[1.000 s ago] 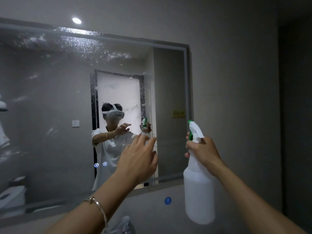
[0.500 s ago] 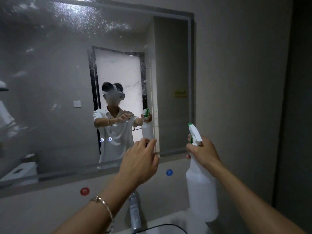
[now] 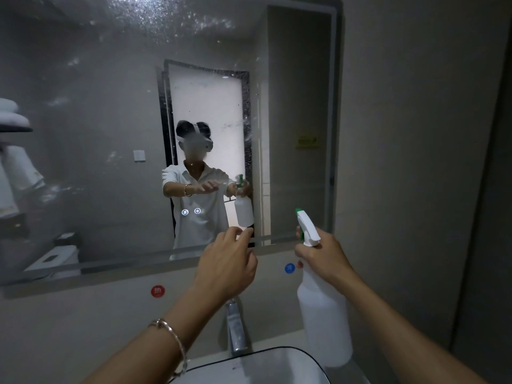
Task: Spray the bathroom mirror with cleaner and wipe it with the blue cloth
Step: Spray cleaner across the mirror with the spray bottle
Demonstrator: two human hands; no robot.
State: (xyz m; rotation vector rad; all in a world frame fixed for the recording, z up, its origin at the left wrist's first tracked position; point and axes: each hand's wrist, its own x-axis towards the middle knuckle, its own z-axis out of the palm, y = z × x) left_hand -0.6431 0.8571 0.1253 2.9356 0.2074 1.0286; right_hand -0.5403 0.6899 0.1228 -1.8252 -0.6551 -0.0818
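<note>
The bathroom mirror (image 3: 91, 139) fills the wall ahead, with spray droplets speckling its upper part. My right hand (image 3: 324, 256) grips the neck of a white spray bottle (image 3: 324, 322) with a green-tipped nozzle, held upright near the mirror's lower right corner. My left hand (image 3: 225, 266) is stretched out in front of the mirror's bottom edge, empty, with fingers loosely curled and apart. No blue cloth is in view.
A chrome tap (image 3: 235, 328) rises below my left hand, behind a white basin (image 3: 277, 364) at the bottom edge. Red (image 3: 158, 291) and blue (image 3: 289, 268) round stickers mark the wall under the mirror. A plain wall stands to the right.
The view has tilted downward, so the tap and basin now show. Both hands sit lower against the mirror, the bottle still in my right hand.
</note>
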